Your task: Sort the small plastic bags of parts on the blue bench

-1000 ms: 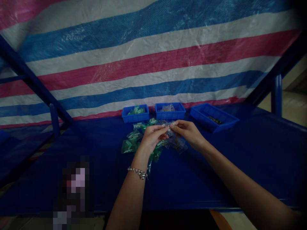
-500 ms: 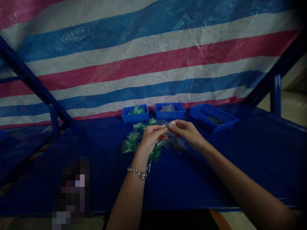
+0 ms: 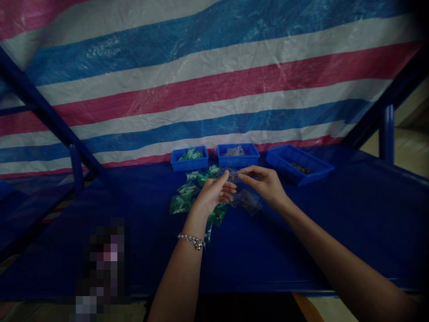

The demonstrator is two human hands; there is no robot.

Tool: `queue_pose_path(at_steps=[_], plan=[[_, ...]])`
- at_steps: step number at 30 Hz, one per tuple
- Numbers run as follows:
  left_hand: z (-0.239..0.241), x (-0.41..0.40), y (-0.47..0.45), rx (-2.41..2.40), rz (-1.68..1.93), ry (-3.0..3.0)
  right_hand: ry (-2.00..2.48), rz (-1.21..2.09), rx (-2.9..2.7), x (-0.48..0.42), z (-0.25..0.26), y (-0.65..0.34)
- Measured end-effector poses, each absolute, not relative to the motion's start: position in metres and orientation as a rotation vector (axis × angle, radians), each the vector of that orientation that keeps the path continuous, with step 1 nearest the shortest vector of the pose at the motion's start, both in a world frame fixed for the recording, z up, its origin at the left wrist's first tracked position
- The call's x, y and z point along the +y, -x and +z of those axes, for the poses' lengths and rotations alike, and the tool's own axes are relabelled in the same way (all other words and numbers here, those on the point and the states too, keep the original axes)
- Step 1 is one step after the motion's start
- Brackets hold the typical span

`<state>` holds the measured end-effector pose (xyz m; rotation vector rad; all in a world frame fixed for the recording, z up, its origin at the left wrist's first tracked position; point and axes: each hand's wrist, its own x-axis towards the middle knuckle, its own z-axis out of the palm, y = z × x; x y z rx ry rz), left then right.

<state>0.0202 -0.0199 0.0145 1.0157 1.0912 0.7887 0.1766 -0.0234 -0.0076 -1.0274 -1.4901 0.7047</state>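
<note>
Right now both my hands hang over the desk [image 3: 311, 250], apart from each other, and neither is pinching anything I can make out. My left grip [image 3: 213, 195] is spread and loose, palm tipped up, fingers lightly curled, with a bracelet [image 3: 191, 240] on that wrist. My right grip [image 3: 263, 184] is spread too, thumb and fingers reaching toward a clear baggie [image 3: 230, 174] lying just past the fingertips, though I can't tell if they're actually touching it. Another clear baggie [image 3: 248, 202] with small dark bits sits just below, and green baggies [image 3: 180, 205] are scattered on the left, in front of the left bin [image 3: 189, 169] and middle bin [image 3: 237, 162], with the right bin [image 3: 284, 167] off to the side. What could go wrong? These bags look thin and slippery, and they overlap, so I could easily pick up two at once or have one slide away. The light's dim and clear plastic barely shows on this blue, so misjudging an edge seems likely. The bracelet could snag one too.
</note>
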Motion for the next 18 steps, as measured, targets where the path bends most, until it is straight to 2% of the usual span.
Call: queue_pose_path(at_steps=[11,18], plan=[[0.0126,-0.0175,-0.0187,0.969,0.854,-0.936,0.981,0.632,-1.756,-0.0290,-0.0012,-0.1756],[0.0144,-0.0181,-0.0191,1.011,0.907,-1.015,0.912,0.906,-1.565,-0.0261,-0.0037,-0.1782]])
